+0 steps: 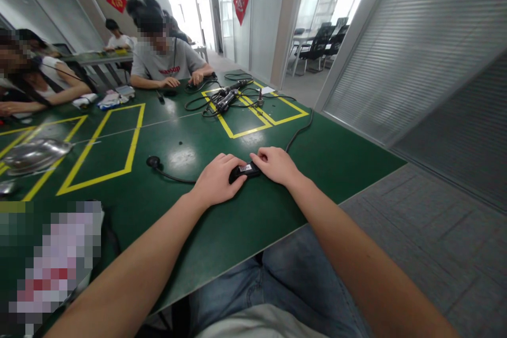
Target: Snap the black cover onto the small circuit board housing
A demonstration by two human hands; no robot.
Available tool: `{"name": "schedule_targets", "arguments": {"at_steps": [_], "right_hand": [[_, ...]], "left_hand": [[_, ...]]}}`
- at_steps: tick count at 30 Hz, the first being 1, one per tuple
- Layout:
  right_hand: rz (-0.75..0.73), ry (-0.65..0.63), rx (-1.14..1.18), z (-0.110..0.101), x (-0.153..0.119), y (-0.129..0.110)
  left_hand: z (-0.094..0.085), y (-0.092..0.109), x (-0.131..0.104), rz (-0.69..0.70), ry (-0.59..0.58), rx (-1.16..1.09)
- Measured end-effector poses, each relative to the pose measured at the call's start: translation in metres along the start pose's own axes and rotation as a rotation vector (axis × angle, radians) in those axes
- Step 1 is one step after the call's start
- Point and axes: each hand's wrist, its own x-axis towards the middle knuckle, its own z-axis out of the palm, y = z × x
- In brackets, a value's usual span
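Note:
A small black power adapter (pixel 246 168) with a white label facing up lies on the green table in front of me. My left hand (pixel 217 179) grips its left end between thumb and fingers. At the other end, my right hand (pixel 276 165) has its fingers curled onto the adapter, partly hiding it. From beside my left hand a black cord runs left to a round black plug (pixel 152 161) resting on the table. Another black cable (pixel 300 132) leads from behind my right hand towards the back right.
Beyond my hands, dark tools with tangled cables (pixel 226 101) lie across yellow tape rectangles. A shiny metal bowl-like piece (pixel 37 156) is at the left. A pixelated package (pixel 59 259) lies near my left forearm. Across the table sits a person in a grey shirt (pixel 162 60); others sit left.

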Motion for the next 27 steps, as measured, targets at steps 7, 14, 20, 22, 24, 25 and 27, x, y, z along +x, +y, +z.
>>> {"name": "schedule_targets", "arguments": {"at_steps": [7, 14, 20, 22, 24, 25, 27], "right_hand": [[-0.016, -0.022, -0.022, -0.003, 0.0, 0.0], [-0.013, -0.031, -0.065, -0.003, 0.0, 0.0], [-0.003, -0.043, -0.077, -0.006, -0.001, -0.003], [-0.009, -0.042, -0.117, -0.006, -0.002, -0.004], [-0.031, -0.045, -0.169, -0.005, -0.003, -0.005], [-0.046, -0.048, -0.19, -0.005, -0.003, -0.006], [-0.07, -0.057, -0.22, -0.004, -0.003, -0.007]], "left_hand": [[0.001, -0.002, 0.0, -0.043, 0.029, -0.064], [0.004, -0.012, 0.003, -0.29, 0.192, 0.105], [0.011, -0.026, 0.004, -0.452, 0.253, 0.101], [0.01, -0.022, 0.003, -0.389, 0.302, 0.179], [0.008, -0.015, 0.002, -0.344, 0.281, 0.257], [0.007, -0.012, 0.002, -0.333, 0.24, 0.283], [0.006, -0.009, 0.002, -0.317, 0.158, 0.321]]}}
